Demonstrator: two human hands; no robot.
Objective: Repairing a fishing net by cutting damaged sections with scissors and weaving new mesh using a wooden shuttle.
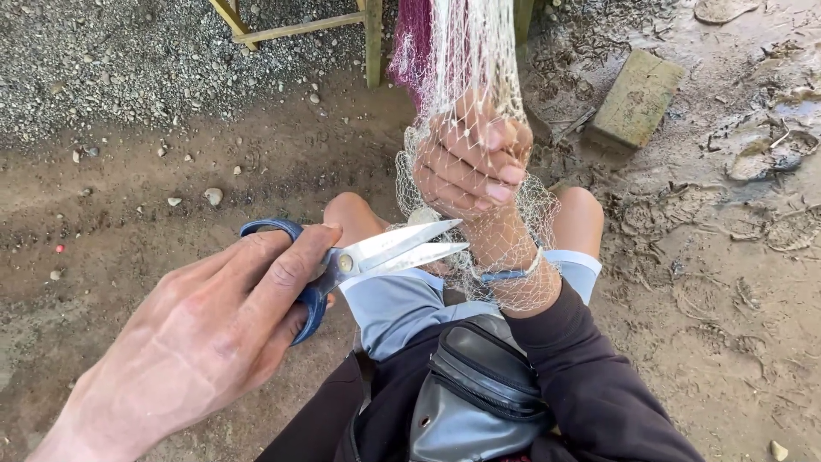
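Left hand sits in the lower left of the frame, fingers curled through and around the blue handles of a pair of scissors, thumb on top near the pivot. The 2 silver blades are only slightly parted and point right, toward the middle of the frame, with the tips just beside the net, right under the other hand. Can't tell if the blades actually have a strand between them.

Right hand is up in the centre, fingers pressed together in a fist, bunching up a fine pale fishing net. The mesh comes down from the top edge of the frame, drapes over the knuckles and wraps the wrist down to the dark sleeve. There's a thin band on that wrist, under the mesh.

Below the hands are bare knees and light blue shorts, and a grey waist bag at the bottom centre.

Ground is damp brown dirt with gravel in the upper left. Wooden legs of some frame stand at the top centre, and a flat block lies in the mud in the upper right.
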